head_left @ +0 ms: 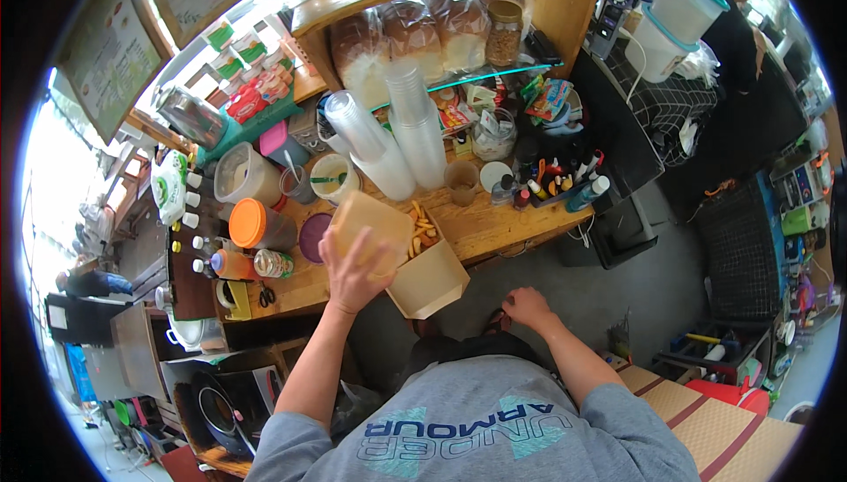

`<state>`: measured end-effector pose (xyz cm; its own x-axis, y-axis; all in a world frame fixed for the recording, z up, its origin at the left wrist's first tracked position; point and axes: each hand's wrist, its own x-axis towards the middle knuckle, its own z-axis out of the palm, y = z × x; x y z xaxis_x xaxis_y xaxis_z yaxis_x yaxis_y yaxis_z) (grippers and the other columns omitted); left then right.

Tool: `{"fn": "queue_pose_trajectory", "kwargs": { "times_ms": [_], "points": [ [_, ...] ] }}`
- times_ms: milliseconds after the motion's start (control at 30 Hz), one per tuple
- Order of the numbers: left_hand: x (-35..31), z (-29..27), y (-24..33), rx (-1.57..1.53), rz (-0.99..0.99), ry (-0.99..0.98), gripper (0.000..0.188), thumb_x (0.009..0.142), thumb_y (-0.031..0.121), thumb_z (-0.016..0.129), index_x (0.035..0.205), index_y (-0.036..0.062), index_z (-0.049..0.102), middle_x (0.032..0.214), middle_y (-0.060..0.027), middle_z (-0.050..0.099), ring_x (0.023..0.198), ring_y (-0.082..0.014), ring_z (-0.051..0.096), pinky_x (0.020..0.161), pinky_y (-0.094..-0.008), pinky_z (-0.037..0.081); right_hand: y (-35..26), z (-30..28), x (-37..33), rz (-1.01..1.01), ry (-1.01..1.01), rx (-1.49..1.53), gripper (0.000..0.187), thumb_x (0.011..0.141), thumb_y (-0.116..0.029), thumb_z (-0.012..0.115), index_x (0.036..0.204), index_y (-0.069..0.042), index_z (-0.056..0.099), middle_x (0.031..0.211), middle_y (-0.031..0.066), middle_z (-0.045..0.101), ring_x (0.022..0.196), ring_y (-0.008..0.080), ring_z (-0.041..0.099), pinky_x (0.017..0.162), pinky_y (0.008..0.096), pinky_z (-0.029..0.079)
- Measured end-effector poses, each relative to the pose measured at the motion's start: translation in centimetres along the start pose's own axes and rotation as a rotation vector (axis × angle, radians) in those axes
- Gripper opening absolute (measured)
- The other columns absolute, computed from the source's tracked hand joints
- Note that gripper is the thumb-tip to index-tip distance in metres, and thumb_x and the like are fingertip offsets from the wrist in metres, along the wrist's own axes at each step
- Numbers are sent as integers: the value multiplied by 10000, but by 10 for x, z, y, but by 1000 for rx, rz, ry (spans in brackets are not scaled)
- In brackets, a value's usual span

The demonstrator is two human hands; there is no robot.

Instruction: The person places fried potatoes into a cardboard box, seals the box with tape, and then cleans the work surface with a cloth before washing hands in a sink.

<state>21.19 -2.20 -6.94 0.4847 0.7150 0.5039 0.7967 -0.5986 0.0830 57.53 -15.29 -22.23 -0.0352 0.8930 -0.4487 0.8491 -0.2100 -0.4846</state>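
Observation:
My left hand (pixel 360 263) is closed on a brown paper takeout box (pixel 378 222), holding it tilted above the front of the wooden counter; the fingers are slightly blurred. Just to its right an open takeout box (pixel 430 281) holds fries (pixel 423 233), its lid hanging out over the counter's near edge. Part of the fries is hidden behind the held box. My right hand (pixel 528 307) hangs low over the floor, away from the counter, its fingers curled together with nothing visible in them.
Tall stacks of clear plastic cups (pixel 406 129) rise behind the boxes. An orange-lidded tub (pixel 256 223), a purple lid (pixel 314 237) and scissors (pixel 266 295) lie left. Bottles and pens (pixel 556 184) crowd the right end. A stove pan (pixel 221 407) sits lower left; another person (pixel 737 18) stands far right.

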Motion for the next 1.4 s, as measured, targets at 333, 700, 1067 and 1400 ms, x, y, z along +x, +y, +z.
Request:
{"fn": "queue_pose_trajectory", "kwargs": {
  "times_ms": [333,700,1067,1400],
  "points": [
    [-126,34,-27,-889,-1100,803,602,859,77,704,1419,13,491,1427,-134,505,1300,-257,488,1097,-378,386,40,-4,-16,-61,-144,-37,357,833,-325,644,987,-19,744,971,206,720,928,390,682,846,454,548],
    [-65,-8,-7,-261,-695,512,659,761,186,783,1378,88,572,1451,-190,483,1364,-395,425,1132,-505,332,57,-33,-11,-45,-180,-138,371,848,-351,639,1077,-74,735,1049,177,717,1014,368,668,895,476,535],
    [-19,4,24,100,32,2,641,539,371,854,1160,296,714,1402,61,523,1345,-510,306,1067,-651,318,-46,-81,19,-382,29,-241,310,878,-292,609,1082,-79,706,1017,149,719,941,352,684,828,488,535],
    [-51,35,-70,-231,-647,611,729,772,313,771,1409,90,494,1401,-177,491,1323,-426,416,1107,-537,334,-76,-79,65,-593,121,-301,360,833,-179,649,1182,-91,642,1038,124,686,939,334,677,769,468,545]
  ]
}}
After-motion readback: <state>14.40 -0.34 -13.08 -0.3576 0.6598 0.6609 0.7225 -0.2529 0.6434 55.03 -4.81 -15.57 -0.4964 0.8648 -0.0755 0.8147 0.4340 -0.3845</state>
